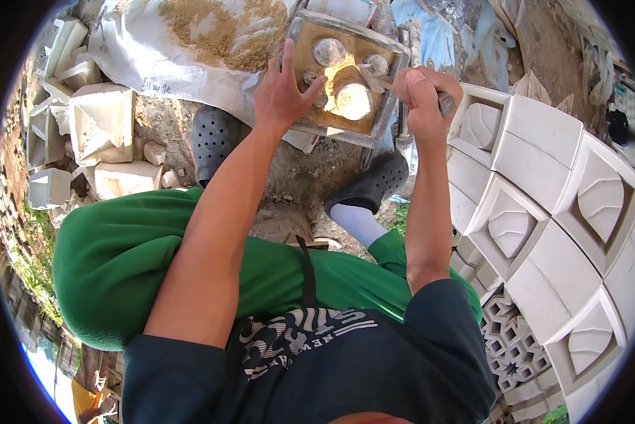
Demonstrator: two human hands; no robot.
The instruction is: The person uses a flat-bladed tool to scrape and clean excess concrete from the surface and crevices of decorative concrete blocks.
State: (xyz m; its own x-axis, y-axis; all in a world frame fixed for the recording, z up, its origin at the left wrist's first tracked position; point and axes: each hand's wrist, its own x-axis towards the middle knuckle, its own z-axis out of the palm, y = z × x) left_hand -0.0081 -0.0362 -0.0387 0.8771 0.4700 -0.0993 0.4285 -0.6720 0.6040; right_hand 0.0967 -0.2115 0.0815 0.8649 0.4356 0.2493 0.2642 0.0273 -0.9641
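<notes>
A square grey frame [395,71] lies on the ground ahead of me, filled with tan sandy material [305,39] around several round forms. One round form [354,101] shines bright in the sun; another [328,52] is greyish. My left hand [283,92] is at the frame's left side, fingers spread and holding nothing; whether it touches the sand I cannot tell. My right hand [425,99] is wrapped round the handle of what looks like a small trowel [371,78], its pale blade over the right part of the sand. The handle's rounded end shows beside the palm.
A white sack [130,53] with loose sand [222,32] lies at the far left. Pale cast blocks [102,124] are piled on the left. Rows of moulded tiles [536,131] stand on the right, near patterned vent blocks [515,346]. My clogs [374,184] flank the near ground.
</notes>
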